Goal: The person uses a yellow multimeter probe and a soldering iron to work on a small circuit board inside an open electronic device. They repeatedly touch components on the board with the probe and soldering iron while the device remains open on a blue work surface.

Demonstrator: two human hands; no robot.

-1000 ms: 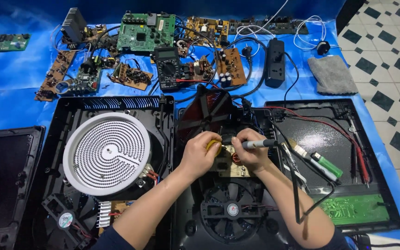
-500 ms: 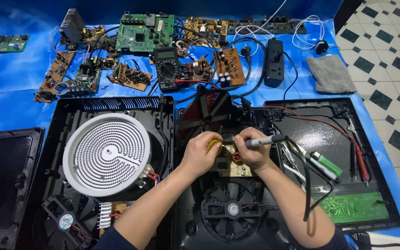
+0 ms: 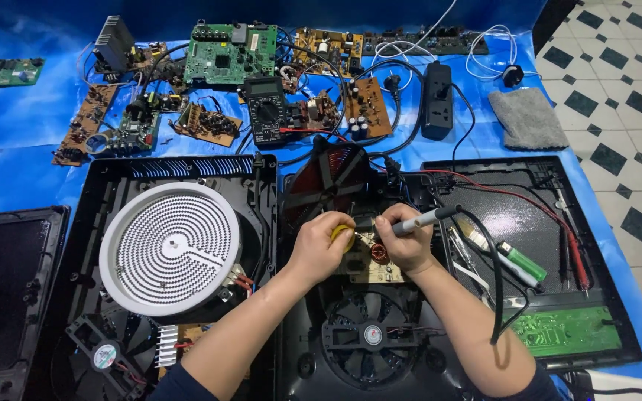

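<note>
My right hand (image 3: pixel 404 243) grips a grey soldering iron (image 3: pixel 426 218) with a black cable, its tip pointing left over a small tan circuit board (image 3: pixel 369 261) with a copper coil. My left hand (image 3: pixel 322 243) pinches a small yellow object (image 3: pixel 339 232) right beside the iron's tip. Both hands hover over the open black cooker housing (image 3: pixel 313 356), just above its black fan (image 3: pixel 371 334). A dark red induction coil (image 3: pixel 325 180) stands tilted behind the hands.
A white round heating element (image 3: pixel 170 249) sits in the left housing. A black tray (image 3: pixel 529 215) on the right holds a green lighter (image 3: pixel 523 261), probes and a green board (image 3: pixel 566 330). Several circuit boards, a multimeter (image 3: pixel 266 111), a power strip (image 3: pixel 438 98) and a grey cloth (image 3: pixel 527 117) lie on the blue sheet behind.
Both hands stay over the small board. The soldering iron has shifted only slightly.
</note>
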